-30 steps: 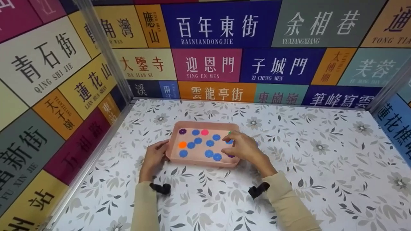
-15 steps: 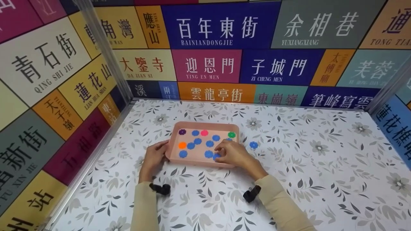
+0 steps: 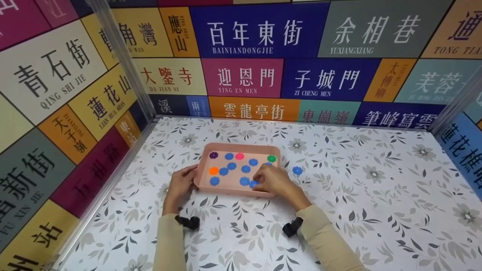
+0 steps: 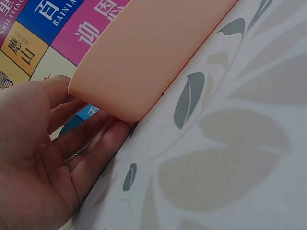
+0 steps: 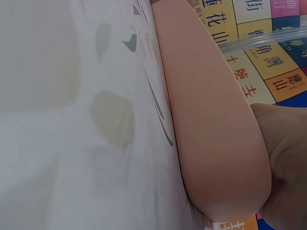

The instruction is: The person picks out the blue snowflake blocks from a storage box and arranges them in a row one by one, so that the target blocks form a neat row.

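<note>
A shallow salmon-pink tray [image 3: 230,190] holds several small flower-shaped plastic discs, mostly blue. My left hand [image 3: 181,185] grips the tray's left end, its fingers spread around the corner and up to the rim, as the left wrist view shows. Over the tray's near right corner reaches my right hand [image 3: 276,180], fingers bent down inside with the tips drawn together. A blue disc [image 3: 252,184] shows partly at its fingertips; what lies between them is hidden. In the right wrist view the tray's outer wall [image 5: 216,120] covers the fingers, leaving part of the right hand [image 5: 288,158] visible.
One blue disc [image 3: 297,170] lies on the table right of the tray. Inside are also a green disc [image 3: 271,158], a pink disc [image 3: 239,156], an orange disc [image 3: 213,171] and a purple disc [image 3: 213,155]. Sign-patterned walls [image 3: 244,77] stand behind and beside the table.
My right hand has moved left and toward me inside the tray, its fingertips coming together. This uncovers the green disc and the blue disc on the table. The left hand stays put.
</note>
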A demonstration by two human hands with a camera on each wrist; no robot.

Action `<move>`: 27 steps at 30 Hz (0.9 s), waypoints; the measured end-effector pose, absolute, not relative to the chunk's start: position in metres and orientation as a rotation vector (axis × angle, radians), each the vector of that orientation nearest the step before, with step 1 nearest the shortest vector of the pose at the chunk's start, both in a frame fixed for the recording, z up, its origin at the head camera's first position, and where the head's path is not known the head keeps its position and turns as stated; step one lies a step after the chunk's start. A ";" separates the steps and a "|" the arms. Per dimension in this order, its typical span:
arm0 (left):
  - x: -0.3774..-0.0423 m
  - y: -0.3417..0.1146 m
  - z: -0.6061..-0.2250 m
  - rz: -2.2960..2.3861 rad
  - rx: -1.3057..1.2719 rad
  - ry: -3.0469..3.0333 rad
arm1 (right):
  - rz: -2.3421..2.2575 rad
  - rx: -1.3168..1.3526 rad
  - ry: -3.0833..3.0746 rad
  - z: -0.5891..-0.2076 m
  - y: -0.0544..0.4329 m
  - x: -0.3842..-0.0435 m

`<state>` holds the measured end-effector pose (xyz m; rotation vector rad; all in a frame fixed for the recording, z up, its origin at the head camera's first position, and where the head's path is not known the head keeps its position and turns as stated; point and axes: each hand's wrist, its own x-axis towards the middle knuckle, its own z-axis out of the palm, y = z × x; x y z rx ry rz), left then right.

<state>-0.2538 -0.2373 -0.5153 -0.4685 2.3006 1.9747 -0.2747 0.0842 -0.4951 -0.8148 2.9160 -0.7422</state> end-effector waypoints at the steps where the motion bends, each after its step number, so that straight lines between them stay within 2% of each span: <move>1: -0.254 -0.237 -0.515 1.975 -0.466 2.304 | -0.738 -0.810 2.915 -0.495 0.084 -0.275; 10: -0.255 -0.237 -0.517 2.016 -0.418 2.329 | -0.682 -0.811 2.951 -0.494 0.082 -0.274; 27: -0.257 -0.237 -0.517 1.995 -0.479 2.281 | -0.713 -0.765 2.958 -0.494 0.080 -0.274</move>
